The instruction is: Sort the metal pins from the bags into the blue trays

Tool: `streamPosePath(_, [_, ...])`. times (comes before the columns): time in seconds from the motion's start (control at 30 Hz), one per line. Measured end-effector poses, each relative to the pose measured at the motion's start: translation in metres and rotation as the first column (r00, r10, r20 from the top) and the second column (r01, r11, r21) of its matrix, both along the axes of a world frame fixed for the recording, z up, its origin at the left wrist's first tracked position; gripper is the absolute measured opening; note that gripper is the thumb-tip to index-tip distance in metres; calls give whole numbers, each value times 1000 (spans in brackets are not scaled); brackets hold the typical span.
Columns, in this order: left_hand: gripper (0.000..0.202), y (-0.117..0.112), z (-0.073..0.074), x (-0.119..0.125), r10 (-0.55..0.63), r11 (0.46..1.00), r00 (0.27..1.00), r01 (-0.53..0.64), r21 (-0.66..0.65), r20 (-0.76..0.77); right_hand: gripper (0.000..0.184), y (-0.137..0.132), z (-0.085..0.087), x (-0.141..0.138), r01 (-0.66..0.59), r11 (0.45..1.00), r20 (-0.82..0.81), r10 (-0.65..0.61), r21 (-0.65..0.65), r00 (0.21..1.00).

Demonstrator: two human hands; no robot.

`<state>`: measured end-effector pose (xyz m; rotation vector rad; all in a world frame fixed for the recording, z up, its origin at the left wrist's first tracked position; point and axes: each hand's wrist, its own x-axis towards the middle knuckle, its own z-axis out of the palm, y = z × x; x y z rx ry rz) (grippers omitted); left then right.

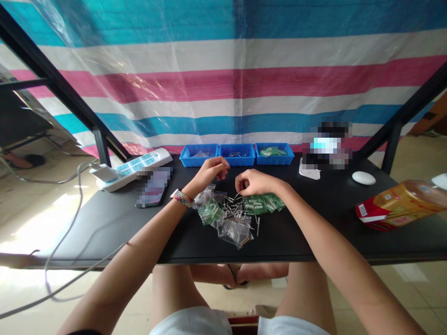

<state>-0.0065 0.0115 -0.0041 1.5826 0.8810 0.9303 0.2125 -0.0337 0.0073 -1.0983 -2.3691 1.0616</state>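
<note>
Pins (234,209) are lying overlapped at six o'clock from the middle tray (237,162), so the right hand (254,182), seemingly pinching one, is risking scattering others, while the left hand (211,171) is hovering, grip unclear.

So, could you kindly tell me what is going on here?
Someone sits at a black table, handling loose metal pins. The right hand is over the edge of their pile and seems to pinch one; the left hand hangs loosely curled in front of three blue bins; whether it holds anything is unclear. Clear bags and green bags lie around the pile.
</note>
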Motion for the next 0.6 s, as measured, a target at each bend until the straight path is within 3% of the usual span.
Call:
streamPosePath(0.23, [26,-3,1,1,-83,997,991,82,-13,-100,8,14,2,23,52,982,-245,-96,-181,965])
streamPosePath(0.4, [44,-5,2,2,-177,984,969,174,-31,-174,20,15,-10,7,218,955,-518,-292,-200,804])
streamPosePath(0.6, [43,-3,1,1,-135,991,979,134,-21,-150,22,14,-22,-10,323,928,-605,-367,-185,707])
